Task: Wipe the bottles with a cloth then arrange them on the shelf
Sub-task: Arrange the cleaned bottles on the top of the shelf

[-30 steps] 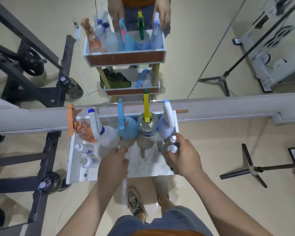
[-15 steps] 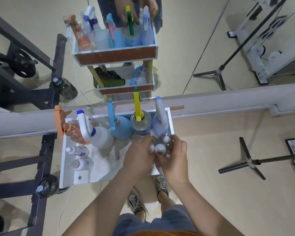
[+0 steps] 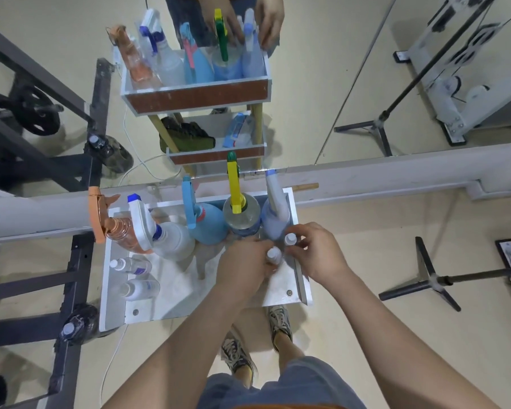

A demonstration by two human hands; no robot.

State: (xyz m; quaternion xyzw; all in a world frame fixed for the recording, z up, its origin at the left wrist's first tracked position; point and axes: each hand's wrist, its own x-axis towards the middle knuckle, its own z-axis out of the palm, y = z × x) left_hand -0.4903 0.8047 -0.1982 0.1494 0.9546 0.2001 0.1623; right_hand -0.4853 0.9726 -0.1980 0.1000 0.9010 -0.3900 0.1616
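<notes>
Plastic trigger spray bottles stand rowed at back of white shelf tray. Left hand grips one small white-capped bottle, right hand holds its neighbour, right corner. Arranging looks nearly done; wiping unconfirmed.

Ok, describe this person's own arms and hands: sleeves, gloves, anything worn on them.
The left forearm and right forearm are bare right to the frame's edge; no sleeve shows. The left hand and right hand wear no gloves, and no watch, band or ring is visible on either.
</notes>
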